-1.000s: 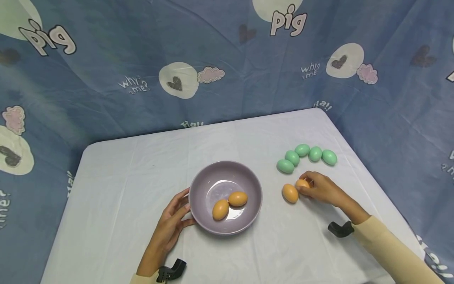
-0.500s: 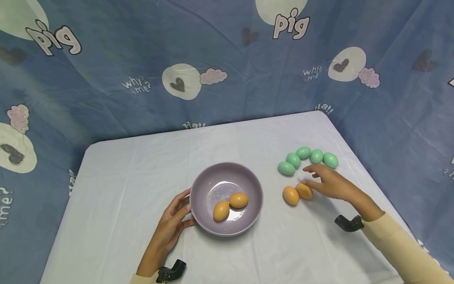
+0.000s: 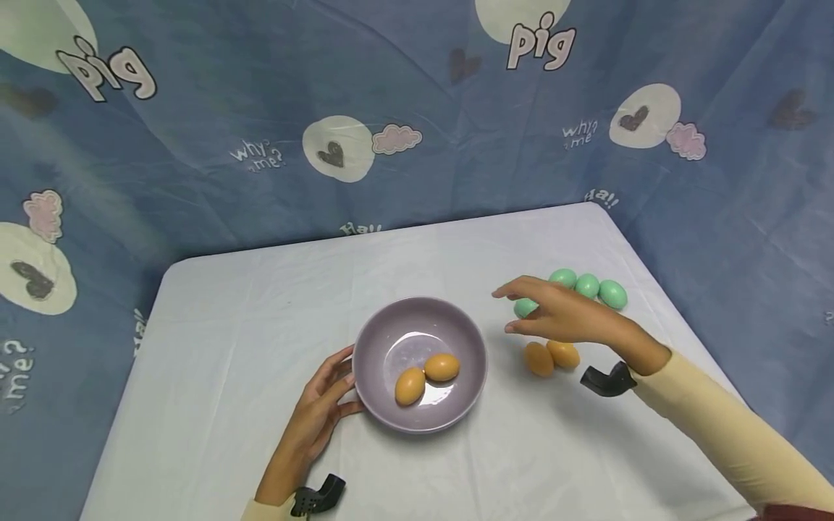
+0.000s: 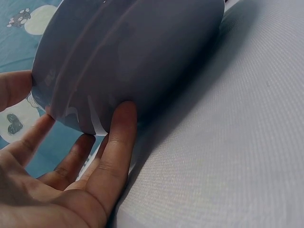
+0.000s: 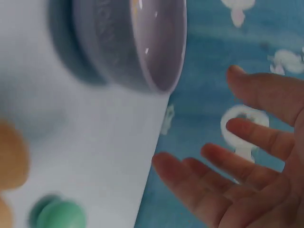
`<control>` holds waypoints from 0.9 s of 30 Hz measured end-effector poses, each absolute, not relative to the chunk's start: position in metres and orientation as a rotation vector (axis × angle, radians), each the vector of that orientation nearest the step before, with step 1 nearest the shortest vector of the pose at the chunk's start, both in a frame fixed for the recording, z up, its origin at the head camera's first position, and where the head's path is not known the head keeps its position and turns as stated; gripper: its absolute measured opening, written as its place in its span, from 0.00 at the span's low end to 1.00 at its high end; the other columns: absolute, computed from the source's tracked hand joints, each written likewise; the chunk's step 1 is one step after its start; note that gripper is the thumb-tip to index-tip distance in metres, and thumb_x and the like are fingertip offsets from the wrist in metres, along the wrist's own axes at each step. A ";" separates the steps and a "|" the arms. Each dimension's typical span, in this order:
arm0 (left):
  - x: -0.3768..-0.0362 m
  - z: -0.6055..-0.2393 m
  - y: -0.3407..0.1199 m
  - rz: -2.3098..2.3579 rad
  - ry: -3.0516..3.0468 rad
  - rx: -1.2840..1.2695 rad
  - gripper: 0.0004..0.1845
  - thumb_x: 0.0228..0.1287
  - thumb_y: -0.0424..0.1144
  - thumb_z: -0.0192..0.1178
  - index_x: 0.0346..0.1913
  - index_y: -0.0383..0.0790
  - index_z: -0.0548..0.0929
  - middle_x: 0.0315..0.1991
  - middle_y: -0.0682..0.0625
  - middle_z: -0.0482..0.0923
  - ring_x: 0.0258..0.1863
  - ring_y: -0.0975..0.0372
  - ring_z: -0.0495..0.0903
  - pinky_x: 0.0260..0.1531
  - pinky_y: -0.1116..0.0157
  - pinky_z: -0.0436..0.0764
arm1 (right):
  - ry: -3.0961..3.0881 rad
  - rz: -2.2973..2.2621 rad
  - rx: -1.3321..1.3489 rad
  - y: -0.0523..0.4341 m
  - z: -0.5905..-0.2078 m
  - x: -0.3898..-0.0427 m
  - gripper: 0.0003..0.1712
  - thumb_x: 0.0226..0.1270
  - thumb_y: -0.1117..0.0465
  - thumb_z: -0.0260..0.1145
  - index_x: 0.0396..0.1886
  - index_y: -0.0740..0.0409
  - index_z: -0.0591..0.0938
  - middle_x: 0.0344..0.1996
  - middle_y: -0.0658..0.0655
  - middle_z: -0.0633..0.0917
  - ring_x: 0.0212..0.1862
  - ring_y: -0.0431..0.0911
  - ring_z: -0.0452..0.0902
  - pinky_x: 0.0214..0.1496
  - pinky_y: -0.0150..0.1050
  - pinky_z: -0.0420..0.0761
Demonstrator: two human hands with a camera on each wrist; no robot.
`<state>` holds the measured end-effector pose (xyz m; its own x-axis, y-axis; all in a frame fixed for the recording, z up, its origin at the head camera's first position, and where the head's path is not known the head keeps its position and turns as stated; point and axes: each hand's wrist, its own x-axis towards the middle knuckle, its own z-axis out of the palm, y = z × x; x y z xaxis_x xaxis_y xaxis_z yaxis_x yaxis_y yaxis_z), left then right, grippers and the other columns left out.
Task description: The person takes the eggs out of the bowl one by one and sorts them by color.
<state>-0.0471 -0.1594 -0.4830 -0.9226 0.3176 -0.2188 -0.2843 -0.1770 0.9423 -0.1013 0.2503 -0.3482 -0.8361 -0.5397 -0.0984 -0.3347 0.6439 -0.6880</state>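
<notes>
A mauve bowl stands on the white-covered table with two orange eggs lying inside. My left hand rests against its left side; in the left wrist view the spread fingertips touch the outer wall. To the right of the bowl, my right hand hovers with fingers extended and holds nothing. Just below it on the cloth, a second pair of orange eggs sit side by side. Several green eggs lie behind the right hand, which partly hides them.
The white cloth covers the whole tabletop. Behind and along the sides hangs a blue printed curtain. Each wrist carries a black strap-on mount.
My right hand has let go of an orange egg beside another one, risen, and moved left towards the bowl. The left hand stays against the bowl.
</notes>
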 end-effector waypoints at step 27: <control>-0.047 -0.483 -0.163 2.155 1.682 0.072 0.30 0.75 0.39 0.55 0.76 0.43 0.60 0.69 0.43 0.64 0.56 0.60 0.79 0.47 0.51 0.87 | 2.205 -0.627 -1.376 0.105 -0.370 -0.142 0.28 0.63 0.62 0.72 0.63 0.59 0.78 0.58 0.58 0.80 0.52 0.52 0.77 0.50 0.35 0.81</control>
